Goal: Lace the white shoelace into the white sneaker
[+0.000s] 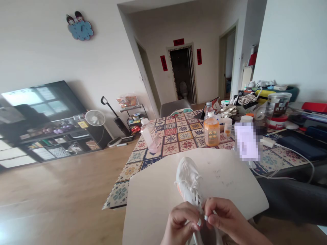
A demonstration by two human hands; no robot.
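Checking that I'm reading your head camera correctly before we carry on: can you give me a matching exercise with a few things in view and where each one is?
Things:
1. White lace-up sneaker
2. Plastic bottle of orange drink
3. Blue cloud-shaped decoration
4. Red paper strips

Places:
A. On the wall
B. Beside the far doorway
C. Between the left hand and right hand, over a pale board
D. On the patterned tablecloth

Right pairs: 1-C, 2-D, 3-A, 4-B.
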